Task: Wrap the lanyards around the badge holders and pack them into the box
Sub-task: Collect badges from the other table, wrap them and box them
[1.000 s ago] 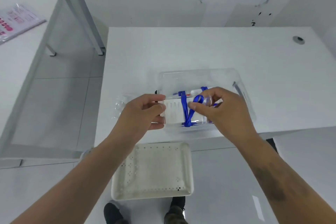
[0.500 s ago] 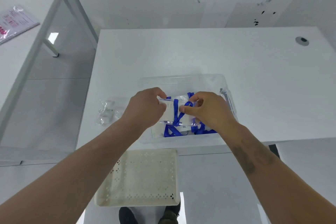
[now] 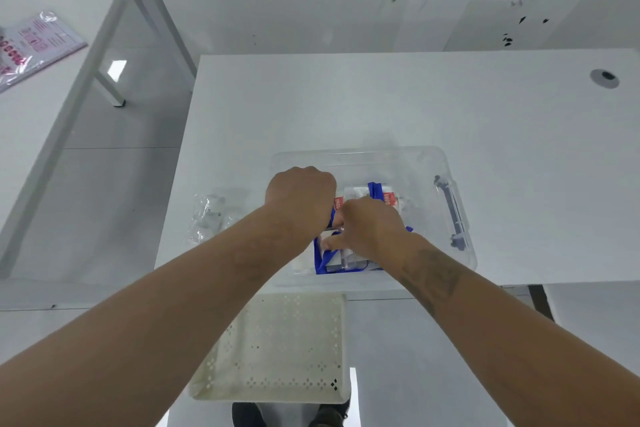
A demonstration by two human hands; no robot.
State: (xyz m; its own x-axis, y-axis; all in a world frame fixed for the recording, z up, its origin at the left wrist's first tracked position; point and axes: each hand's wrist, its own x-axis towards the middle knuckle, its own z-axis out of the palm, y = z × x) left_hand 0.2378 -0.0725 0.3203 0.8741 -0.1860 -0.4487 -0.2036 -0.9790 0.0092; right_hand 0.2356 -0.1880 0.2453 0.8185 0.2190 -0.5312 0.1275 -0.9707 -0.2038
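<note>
I see wrapped badge holder [image 3: 346, 258] with blue lanyard [image 3: 321, 260] low inside clear box [image 3: 450, 163], right hand [image 3: 372, 230] pinching it, left hand [image 3: 299, 196] curled over it, grip hidden, more wrapped holders [image 3: 377, 198] behind, box on white table [image 3: 381, 104], perforated tray [image 3: 277, 350] below.

Box [image 3: 460, 253] near half crowded: 2 hands over badge bundles [image 3: 382, 196]; far half seemingly free

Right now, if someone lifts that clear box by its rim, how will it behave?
The box looks thin-walled and clear, so probably light and a bit flexy. It holds only a few badge holders with lanyards, so likely little heft. Its smooth plastic may slide easily on the table.
</note>
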